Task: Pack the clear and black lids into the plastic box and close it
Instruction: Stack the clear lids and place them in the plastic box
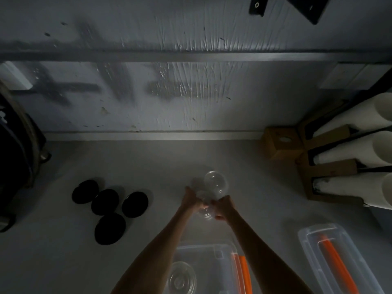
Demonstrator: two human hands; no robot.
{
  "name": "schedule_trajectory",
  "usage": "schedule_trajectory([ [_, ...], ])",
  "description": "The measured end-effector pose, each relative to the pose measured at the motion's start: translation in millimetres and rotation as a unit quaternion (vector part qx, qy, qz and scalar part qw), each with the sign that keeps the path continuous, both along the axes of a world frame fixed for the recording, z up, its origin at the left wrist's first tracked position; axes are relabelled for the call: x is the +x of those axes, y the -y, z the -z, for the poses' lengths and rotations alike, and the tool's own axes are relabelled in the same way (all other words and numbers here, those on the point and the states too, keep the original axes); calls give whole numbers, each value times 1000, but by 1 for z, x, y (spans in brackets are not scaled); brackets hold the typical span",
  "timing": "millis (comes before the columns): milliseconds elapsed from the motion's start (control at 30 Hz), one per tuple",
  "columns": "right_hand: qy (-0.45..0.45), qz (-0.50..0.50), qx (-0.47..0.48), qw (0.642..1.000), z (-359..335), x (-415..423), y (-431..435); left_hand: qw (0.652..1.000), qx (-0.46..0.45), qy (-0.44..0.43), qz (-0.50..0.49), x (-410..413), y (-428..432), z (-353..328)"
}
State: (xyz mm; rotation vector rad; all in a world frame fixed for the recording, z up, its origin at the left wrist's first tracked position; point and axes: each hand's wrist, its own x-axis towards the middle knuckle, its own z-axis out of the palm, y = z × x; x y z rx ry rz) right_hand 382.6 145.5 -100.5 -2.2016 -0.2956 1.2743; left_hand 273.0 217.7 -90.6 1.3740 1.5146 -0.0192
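PACKING UNDER WAY: At the bottom edge, the open plastic box (209, 248) is seen on the grey work surface (148, 166). One clear lid (182, 276) is already laid flat inside it, and its orange-latched cover (311, 238) is set apart to the right.

Just beyond the box, a cluster of clear lids (215, 184) is held above the surface between both hands. The left hand (192, 200) is wrapped around the cluster's left side, and the right hand (224, 206) is curled on its right and lower edge. The fingers are closed on the plastic in each case, though the exact finger placement is lost in the dim light. The domes appear tilted against one another rather than nested.

For the step in hand, they are best aligned rim to rim and eased into one stack before being lowered. That way the thin plastic is not cracked and the stack can be set squarely on the lid in the box, low enough for the cover to be seated later.

To the left, four black lids (109, 228) are left on the surface, close together and not yet packed. Farther off at right, white cups (360, 153) are racked in cardboard holders (331, 177) by the wall.
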Motion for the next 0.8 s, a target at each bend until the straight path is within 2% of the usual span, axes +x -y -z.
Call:
schedule_trajectory([
  [67,94,-77,-55,991,-8,-2,-2,999,-19,13,-39,-5,1,-2],
  [133,213,-103,-74,969,-22,0,-8,999,-9,-1,-33,-7,3,1],
  [167,262,-96,-55,959,-28,5,-12,1000,1,-7,-22,-8,4,4],
  [233,303,-90,-2,949,-26,16,-28,999,14,-1,-29,-11,3,10],
  [367,258,-155,-11,954,-16,32,-49,992,-14,39,-118,-25,0,8],
  [533,217,-128,-39,967,-10,36,-73,975,-7,46,-215,-56,-6,25],
  [633,235,-81,-43,968,-4,32,-89,979,10,19,-204,-65,-12,72],
  [700,261,-89,-32,961,-5,24,-89,975,18,28,-218,-66,-26,125],
  [800,272,-130,-6,954,-6,17,-76,972,16,19,-235,-62,-25,123],
])
